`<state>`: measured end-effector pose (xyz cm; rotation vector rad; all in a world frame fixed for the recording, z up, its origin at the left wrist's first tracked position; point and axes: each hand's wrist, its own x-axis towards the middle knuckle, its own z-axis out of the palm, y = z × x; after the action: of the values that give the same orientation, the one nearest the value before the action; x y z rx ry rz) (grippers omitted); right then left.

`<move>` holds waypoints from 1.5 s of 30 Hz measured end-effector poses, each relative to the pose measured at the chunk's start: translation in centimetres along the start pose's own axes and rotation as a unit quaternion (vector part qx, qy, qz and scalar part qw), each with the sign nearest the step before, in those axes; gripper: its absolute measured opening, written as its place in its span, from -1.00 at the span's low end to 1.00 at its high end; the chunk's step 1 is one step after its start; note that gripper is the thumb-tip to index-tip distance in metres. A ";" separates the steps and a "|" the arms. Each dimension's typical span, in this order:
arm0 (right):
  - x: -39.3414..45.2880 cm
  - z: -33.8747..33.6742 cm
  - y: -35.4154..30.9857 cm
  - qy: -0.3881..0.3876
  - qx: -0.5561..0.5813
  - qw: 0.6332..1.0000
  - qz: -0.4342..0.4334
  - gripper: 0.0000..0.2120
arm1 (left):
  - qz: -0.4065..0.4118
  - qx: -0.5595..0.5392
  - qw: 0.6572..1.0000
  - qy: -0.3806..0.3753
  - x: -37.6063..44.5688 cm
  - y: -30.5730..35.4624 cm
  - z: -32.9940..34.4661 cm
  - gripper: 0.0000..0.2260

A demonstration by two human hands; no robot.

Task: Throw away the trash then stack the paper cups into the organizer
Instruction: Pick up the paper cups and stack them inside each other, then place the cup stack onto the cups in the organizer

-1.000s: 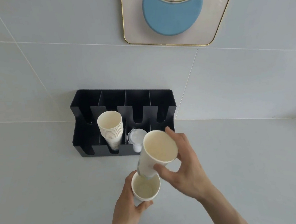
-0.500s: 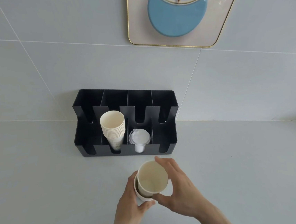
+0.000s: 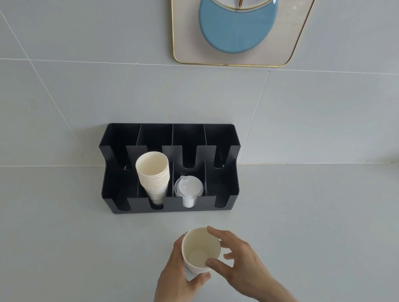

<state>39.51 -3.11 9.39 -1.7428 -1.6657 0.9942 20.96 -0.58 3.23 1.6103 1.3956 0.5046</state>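
Observation:
Nested cream paper cups point(image 3: 200, 250) stand on the grey counter near the front. My left hand point(image 3: 176, 284) wraps around their left side and base. My right hand point(image 3: 240, 261) rests on the rim from the right, thumb and fingers touching the inner cup. Behind them a black organizer point(image 3: 225, 197) with several compartments stands against the wall. A tilted stack of paper cups point(image 3: 153, 177) leans in its second front slot from the left. White plastic lids point(image 3: 188, 188) sit in the slot to the right of that stack.
A gold-rimmed mirror or tray point(image 3: 240, 59) hangs on the tiled wall above, showing a blue round shape point(image 3: 235, 30). The organizer's outer slots and rear slots hold nothing visible. Grey counter stretches left and right of my hands.
My right hand brought the raised cup down into the cup held by my left hand. The two cups are now nested together, lower and closer to me.

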 end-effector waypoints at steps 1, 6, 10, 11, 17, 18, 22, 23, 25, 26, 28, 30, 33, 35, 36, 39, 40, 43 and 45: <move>0.0 -0.1 0.0 -0.005 0.020 1.000 0.014 -0.39 | -0.006 0.012 1.000 -0.013 -0.2 -0.1 -0.3 -0.17; 0.0 -0.8 0.2 -0.002 0.170 0.977 0.127 -0.44 | -0.120 0.025 0.985 -0.120 -2.1 -3.4 -3.1 -0.30; 0.1 -1.7 -0.1 0.012 0.239 0.941 0.237 -0.58 | -0.229 -0.066 0.966 -0.103 -2.1 -4.3 -6.3 -0.44; 0.2 -1.8 -0.3 0.010 0.246 0.934 0.257 -0.60 | -0.235 -0.095 0.964 -0.083 -1.9 -3.5 -6.9 -0.62; 0.9 -1.8 -1.4 -0.022 0.264 0.912 0.313 -0.76 | -0.217 -0.197 0.953 -0.074 0.5 2.5 -8.1 -0.77; 1.0 -1.8 -1.6 -0.024 0.263 0.912 0.313 -0.75 | -0.212 -0.198 0.954 -0.080 0.8 3.2 -8.0 -0.76; 1.3 -1.6 -2.2 -0.027 0.257 0.914 0.313 -0.78 | -0.202 -0.188 0.958 -0.083 1.5 5.1 -7.1 -0.82; 1.4 -1.5 -2.1 -0.024 0.251 0.916 0.312 -0.79 | -0.201 -0.186 0.959 -0.078 1.5 5.3 -6.9 -0.83; 1.4 -1.4 -2.1 -0.017 0.241 0.919 0.312 -0.79 | -0.202 -0.187 0.959 -0.071 1.5 5.3 -6.8 -0.85; 1.5 -1.4 -2.1 -0.014 0.237 0.920 0.311 -0.78 | -0.202 -0.189 0.959 -0.070 1.6 5.2 -6.9 -0.85; 1.5 -1.4 -2.4 -0.011 0.236 0.922 0.308 -0.78 | -0.202 -0.192 0.958 -0.072 1.6 5.1 -7.2 -0.85; 1.7 -1.6 -2.8 -0.008 0.237 0.924 0.300 -0.78 | -0.197 -0.195 0.958 -0.074 1.7 5.4 -7.8 -0.85; 2.6 -2.6 -4.3 -0.006 0.227 0.934 0.277 -0.78 | -0.181 -0.204 0.959 -0.072 2.3 6.3 -9.4 -0.84; 3.7 -3.6 -6.1 0.001 0.218 0.943 0.252 -0.79 | -0.165 -0.211 0.961 -0.068 3.0 7.5 -11.0 -0.83; 4.4 -4.3 -7.2 0.005 0.214 0.948 0.237 -0.78 | -0.153 -0.217 0.962 -0.067 3.4 8.2 -12.0 -0.82; 6.6 -6.3 -10.8 0.015 0.202 0.961 0.187 -0.77 | -0.110 -0.229 0.966 -0.052 4.7 10.9 -15.4 -0.80; 7.4 -7.0 -12.1 0.019 0.202 0.964 0.173 -0.76 | -0.099 -0.234 0.966 -0.040 5.1 11.9 -16.6 -0.80; 9.8 -8.8 -15.8 0.039 0.213 0.967 0.137 -0.75 | -0.072 -0.244 0.967 -0.006 6.6 14.8 -20.1 -0.79; 11.3 -9.8 -18.0 0.050 0.220 0.968 0.113 -0.74 | -0.052 -0.253 0.966 0.011 7.6 16.5 -22.3 -0.76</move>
<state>36.19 10.96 27.75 -1.6649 -1.0934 1.2448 14.58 15.66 26.11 1.1159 1.2315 0.7486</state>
